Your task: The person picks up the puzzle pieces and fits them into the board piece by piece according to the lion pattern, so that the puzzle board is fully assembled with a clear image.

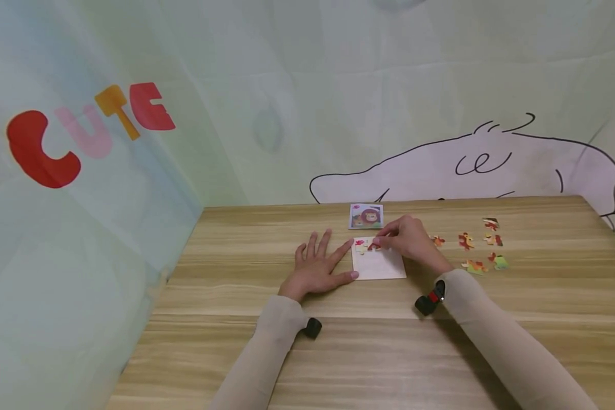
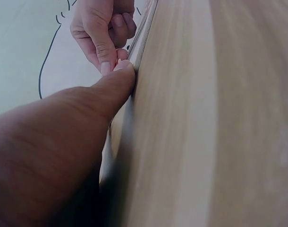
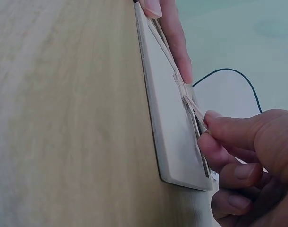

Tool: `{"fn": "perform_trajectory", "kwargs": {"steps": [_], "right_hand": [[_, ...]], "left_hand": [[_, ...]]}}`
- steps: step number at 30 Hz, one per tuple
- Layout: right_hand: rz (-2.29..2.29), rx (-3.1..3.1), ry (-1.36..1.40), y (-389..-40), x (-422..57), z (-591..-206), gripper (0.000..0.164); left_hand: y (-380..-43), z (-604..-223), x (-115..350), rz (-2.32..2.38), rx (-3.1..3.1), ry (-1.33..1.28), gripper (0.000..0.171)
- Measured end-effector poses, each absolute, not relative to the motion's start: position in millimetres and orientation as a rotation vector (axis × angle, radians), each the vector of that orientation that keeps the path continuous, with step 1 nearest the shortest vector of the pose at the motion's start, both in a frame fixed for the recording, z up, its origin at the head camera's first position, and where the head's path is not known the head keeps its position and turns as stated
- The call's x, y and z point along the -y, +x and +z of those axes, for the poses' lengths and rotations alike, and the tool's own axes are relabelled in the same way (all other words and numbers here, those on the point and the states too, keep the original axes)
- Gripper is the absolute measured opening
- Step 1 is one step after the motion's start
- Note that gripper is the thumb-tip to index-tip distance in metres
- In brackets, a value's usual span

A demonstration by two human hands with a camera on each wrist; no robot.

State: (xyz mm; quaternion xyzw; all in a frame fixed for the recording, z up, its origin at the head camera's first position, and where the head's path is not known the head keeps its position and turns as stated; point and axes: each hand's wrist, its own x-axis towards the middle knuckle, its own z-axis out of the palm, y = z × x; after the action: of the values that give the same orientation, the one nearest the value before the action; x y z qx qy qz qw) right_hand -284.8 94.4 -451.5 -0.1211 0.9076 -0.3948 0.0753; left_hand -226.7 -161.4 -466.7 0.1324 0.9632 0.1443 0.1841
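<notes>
In the head view, a white puzzle board (image 1: 381, 269) lies on the table with a few colored pieces along its top edge. My left hand (image 1: 315, 273) rests on the table with spread fingers, its index finger and thumb touching the board's left side. Over the board's upper part, my right hand (image 1: 411, 242) pinches a jigsaw puzzle piece (image 3: 197, 114) between thumb and index finger. In the right wrist view that piece is tilted, its lower edge at the pieces on the board. Fingers partly cover its picture.
A picture card (image 1: 366, 217) with a lion stands just behind the board. Several loose puzzle pieces (image 1: 466, 241) are spread to the right, past my right wrist. The wooden table (image 1: 359, 364) meets a printed cloth backdrop (image 1: 287, 114) at its far and left edges.
</notes>
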Motion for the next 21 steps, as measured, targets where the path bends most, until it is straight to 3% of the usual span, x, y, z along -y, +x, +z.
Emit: {"fn": "perform_trajectory", "kwargs": {"steps": [21], "right_hand": [[-1.135, -2.667, -0.307, -284.3, -96.6, -447.2, 0.019]], "left_hand": [[-224.3, -466.0, 161.2, 0.413, -2.722, 0.375, 0.084]]}}
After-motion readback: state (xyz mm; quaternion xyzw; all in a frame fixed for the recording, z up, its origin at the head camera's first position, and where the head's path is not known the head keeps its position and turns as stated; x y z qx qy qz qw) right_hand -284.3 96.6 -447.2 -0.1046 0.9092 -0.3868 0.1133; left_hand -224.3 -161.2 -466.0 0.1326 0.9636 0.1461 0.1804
